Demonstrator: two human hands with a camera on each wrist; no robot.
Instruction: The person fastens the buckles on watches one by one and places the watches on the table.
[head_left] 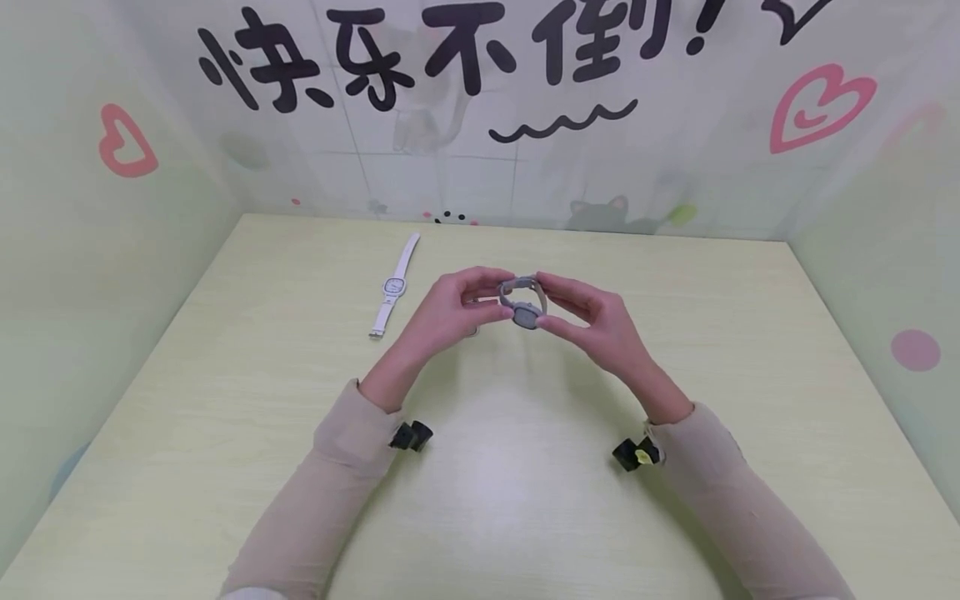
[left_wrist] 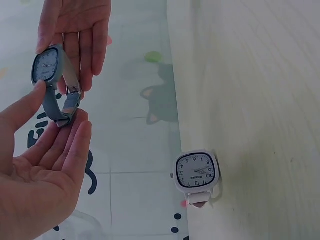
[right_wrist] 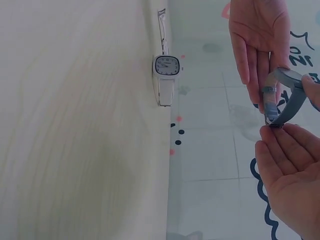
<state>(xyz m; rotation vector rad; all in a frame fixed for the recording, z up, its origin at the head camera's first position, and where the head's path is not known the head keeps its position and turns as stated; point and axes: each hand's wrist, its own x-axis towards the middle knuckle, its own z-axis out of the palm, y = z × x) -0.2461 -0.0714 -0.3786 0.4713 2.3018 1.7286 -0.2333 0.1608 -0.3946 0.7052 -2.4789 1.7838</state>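
Observation:
A grey-blue wristwatch (head_left: 527,315) is held up between both hands, its strap bent round into a loop. My left hand (head_left: 450,310) pinches it from the left, thumb by the case and fingertips at the strap. From the other side my right hand (head_left: 603,323) pinches it likewise, thumb at the case edge. In the left wrist view the pale dial (left_wrist: 46,65) faces the camera, and a metal buckle (left_wrist: 74,91) shows on the strap. The case is seen edge-on in the right wrist view.
A white wristwatch (head_left: 393,287) lies stretched out on the light wooden table (head_left: 712,333), left of the hands. Part of another watch (head_left: 472,332) peeks out behind my left hand. Patterned walls (head_left: 300,183) enclose the table at the back and sides.

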